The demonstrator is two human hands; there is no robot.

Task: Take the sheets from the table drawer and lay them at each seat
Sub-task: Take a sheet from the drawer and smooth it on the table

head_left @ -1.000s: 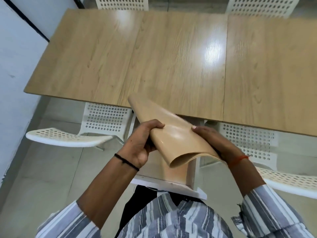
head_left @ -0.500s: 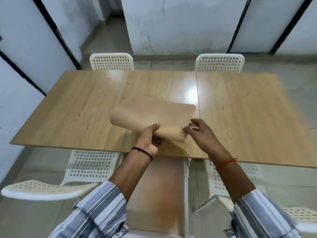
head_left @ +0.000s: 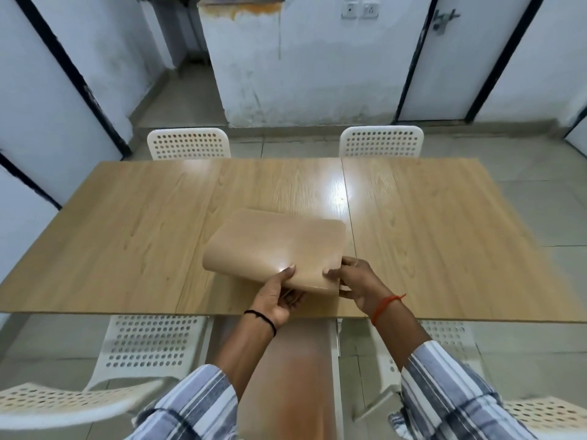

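Sheets (head_left: 276,249) pinched at near edge: left hand (head_left: 279,296) left, right hand (head_left: 357,282) right. Table (head_left: 127,236) beneath grip; open drawer (head_left: 286,360) nearer, below; two chairs (head_left: 189,143) beyond.

The sheets (head_left: 276,246) are a tan wood-grain stack, glossy, curled under along the left edge, held just above the table's (head_left: 127,236) near middle, rounded corners showing.
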